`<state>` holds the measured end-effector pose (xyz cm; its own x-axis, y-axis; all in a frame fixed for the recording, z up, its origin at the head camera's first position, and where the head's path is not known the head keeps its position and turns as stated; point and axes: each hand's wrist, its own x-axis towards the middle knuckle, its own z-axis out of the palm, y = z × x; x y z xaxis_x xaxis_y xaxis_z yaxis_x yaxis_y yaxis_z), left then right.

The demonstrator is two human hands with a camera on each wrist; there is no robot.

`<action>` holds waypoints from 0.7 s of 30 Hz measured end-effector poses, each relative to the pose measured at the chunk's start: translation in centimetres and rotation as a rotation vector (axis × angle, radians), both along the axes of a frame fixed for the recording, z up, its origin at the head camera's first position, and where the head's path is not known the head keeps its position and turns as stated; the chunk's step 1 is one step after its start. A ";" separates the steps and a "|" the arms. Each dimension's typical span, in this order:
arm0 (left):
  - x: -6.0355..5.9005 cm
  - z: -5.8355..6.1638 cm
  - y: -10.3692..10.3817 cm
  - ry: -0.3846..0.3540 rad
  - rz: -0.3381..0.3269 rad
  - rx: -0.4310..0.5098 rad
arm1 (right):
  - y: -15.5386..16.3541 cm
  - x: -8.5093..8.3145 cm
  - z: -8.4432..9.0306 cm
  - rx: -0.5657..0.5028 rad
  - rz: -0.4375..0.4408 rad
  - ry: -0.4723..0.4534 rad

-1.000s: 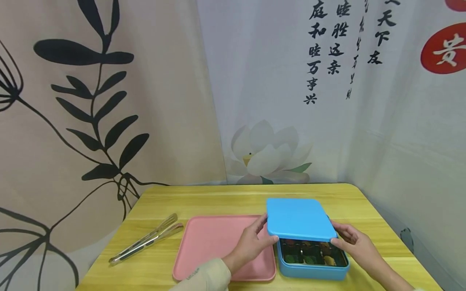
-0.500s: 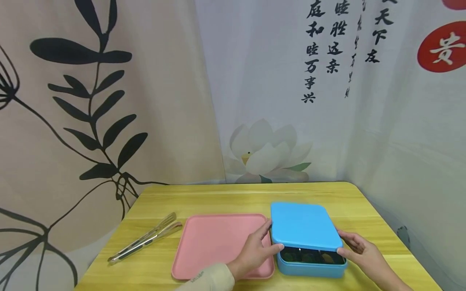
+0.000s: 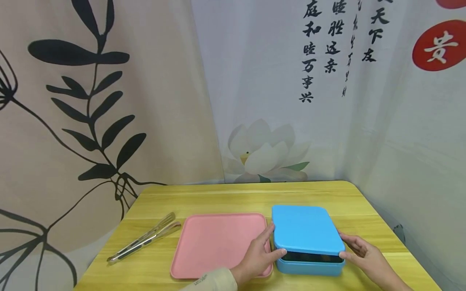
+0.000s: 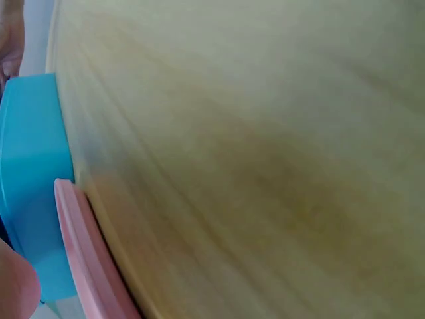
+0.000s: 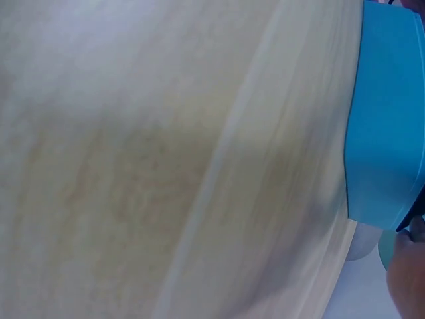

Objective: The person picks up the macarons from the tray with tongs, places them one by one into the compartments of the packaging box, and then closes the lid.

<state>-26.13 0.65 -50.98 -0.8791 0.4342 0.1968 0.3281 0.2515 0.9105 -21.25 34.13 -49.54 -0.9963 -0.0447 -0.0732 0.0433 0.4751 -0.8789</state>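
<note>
two hands are pinching the flat blue plastic lid [image 3: 307, 228] over its blue box [image 3: 309, 267]: left hand [image 3: 257, 257], right hand [image 3: 360, 252], fingers grasping the near corners; looking light, stiff, slick.

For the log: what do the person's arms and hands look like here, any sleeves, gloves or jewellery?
Both hands are bare, with no gloves. The left hand comes out of a pale cream long sleeve with a small line of dark print near the cuff, too small to read. The right hand shows a bare forearm, with no sleeve in view. No rings, watch or bracelet can be made out in the head view.
</note>
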 end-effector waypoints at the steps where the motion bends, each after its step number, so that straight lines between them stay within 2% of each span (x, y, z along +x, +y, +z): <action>1: 0.1 -0.1 0.0 -0.003 -0.004 0.003 | 0.0 0.0 -0.1 0.006 -0.003 -0.003; 9: 0.9 -0.7 0.1 -0.029 -0.036 0.028 | 0.3 0.5 -0.7 0.036 0.014 -0.049; 21: 1.1 -1.3 -0.2 0.058 -0.057 -0.068 | 0.3 0.9 -1.2 0.022 0.017 -0.090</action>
